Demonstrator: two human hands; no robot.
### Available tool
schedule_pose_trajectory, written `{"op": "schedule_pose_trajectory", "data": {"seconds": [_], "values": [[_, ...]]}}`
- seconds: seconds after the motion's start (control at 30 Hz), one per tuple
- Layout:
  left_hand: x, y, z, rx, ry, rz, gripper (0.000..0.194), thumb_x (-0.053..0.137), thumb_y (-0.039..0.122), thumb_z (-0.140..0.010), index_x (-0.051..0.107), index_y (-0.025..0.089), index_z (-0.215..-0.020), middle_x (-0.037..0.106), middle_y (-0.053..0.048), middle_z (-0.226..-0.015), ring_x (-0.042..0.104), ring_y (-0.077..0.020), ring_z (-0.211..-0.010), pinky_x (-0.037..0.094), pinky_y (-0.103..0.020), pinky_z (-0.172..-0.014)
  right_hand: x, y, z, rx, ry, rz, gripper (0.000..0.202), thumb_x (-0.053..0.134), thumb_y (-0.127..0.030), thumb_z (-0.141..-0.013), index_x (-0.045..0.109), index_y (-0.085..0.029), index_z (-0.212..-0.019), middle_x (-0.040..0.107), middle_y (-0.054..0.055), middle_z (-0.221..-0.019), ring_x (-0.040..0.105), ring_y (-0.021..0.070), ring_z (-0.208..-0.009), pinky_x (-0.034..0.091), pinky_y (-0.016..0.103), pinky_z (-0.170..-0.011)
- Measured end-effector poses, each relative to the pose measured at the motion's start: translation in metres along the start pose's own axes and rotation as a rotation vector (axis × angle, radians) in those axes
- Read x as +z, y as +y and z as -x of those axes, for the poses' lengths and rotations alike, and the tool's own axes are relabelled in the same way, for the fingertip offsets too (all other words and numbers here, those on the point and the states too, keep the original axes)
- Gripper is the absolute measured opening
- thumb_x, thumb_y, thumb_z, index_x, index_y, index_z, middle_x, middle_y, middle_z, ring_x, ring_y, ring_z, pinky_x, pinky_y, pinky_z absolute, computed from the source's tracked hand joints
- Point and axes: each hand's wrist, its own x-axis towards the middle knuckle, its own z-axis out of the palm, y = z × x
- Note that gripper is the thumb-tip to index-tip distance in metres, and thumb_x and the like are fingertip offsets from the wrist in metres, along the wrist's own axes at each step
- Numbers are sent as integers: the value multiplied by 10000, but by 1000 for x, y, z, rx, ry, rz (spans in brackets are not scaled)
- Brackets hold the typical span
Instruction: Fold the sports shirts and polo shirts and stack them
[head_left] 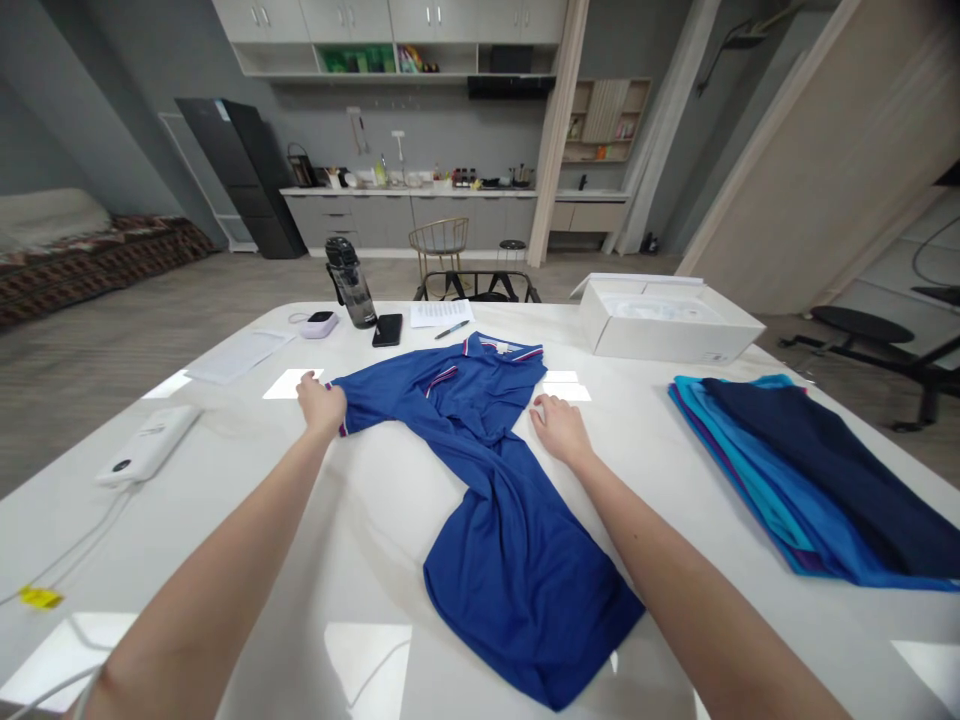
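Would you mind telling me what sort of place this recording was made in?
Probably an open-plan flat or studio with a kitchen. Behind the white table, where a royal blue polo shirt lies, a grey kitchen counter holds small items, with a tall black fridge beside it and a patterned sofa at the left.

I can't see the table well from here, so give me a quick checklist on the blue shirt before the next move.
1. Left hand on the sleeve of the blue polo shirt: ok, grip closed on the cuff.
2. Right hand on the shirt: not ok, flat on the white table beside it.
3. Shirt lying flat: not ok, twisted and bunched at the waist.
4. Collar away from the person: ok.
5. Folded shirt stack clear of the shirt: ok.
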Motion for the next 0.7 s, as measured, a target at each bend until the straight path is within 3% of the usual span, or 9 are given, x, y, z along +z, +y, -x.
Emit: {"op": "schedule_pose_trajectory", "data": {"seconds": [0.07,0.13,0.2,0.3,0.4,0.47,0.57,0.63,0.7], "values": [[16,4,7,240,-86,-205,423,570,126,-750,592,180,-1168,559,-160,-1303,479,-303,-1334,335,-471,-1168,-1,2,-2,14,-5,-20,280,429,-359,-1020,610,-194,-1156,683,113,-1153,599,260,-1079,375,363,-918],[39,8,15,454,-310,-376,345,525,211,-859,627,180,-1187,564,-172,-1340,507,-303,-1321,338,-455,-1170,-3,1,-4,54,-5,-62,280,443,-367,-1012,632,-198,-1132,705,89,-1056,623,240,-1004,396,336,-872],[63,9,23,531,-465,-511,367,467,335,-949,631,181,-1240,548,-183,-1410,477,-314,-1366,317,-484,-1176,-7,-6,-8,75,12,-111,300,439,-390,-1011,659,-200,-1086,712,68,-945,635,226,-930,413,312,-825],[86,3,27,465,-572,-664,491,391,471,-996,578,215,-1372,442,-165,-1555,334,-342,-1478,201,-598,-1195,-9,-36,-20,-8,34,-218,356,416,-435,-1019,698,-218,-1006,725,55,-906,652,219,-906,435,296,-827],[93,-9,22,411,-619,-737,545,328,514,-1007,493,292,-1476,337,-99,-1631,233,-331,-1526,96,-647,-1197,-2,-84,-43,-113,-13,-383,396,407,-492,-1021,716,-245,-1050,750,42,-991,676,208,-954,454,287,-877],[93,-15,18,413,-613,-743,560,292,534,-1007,457,337,-1505,309,-60,-1646,208,-313,-1537,63,-636,-1205,7,-119,-66,-38,-85,-432,494,421,-600,-990,712,-222,-1119,752,79,-1032,682,240,-1006,474,316,-893],[91,-19,15,414,-598,-728,580,252,558,-1005,445,359,-1514,312,-41,-1645,211,-307,-1537,55,-627,-1209,23,-166,-100,213,-176,-348,771,417,-798,-885,679,-135,-1177,711,199,-1139,666,354,-1073,502,441,-897],[91,-20,15,414,-592,-716,584,238,560,-1005,447,362,-1514,315,-34,-1643,214,-304,-1536,50,-622,-1212,33,-188,-117,277,-185,-283,746,480,-757,-881,646,-109,-1209,666,242,-1223,651,380,-1108,501,486,-913],[91,-20,14,410,-595,-708,580,230,553,-1007,448,370,-1512,312,-24,-1644,215,-297,-1536,43,-615,-1215,40,-201,-127,263,-194,-256,564,524,-602,-929,640,-120,-1198,655,237,-1245,649,367,-1122,499,486,-929]]}}
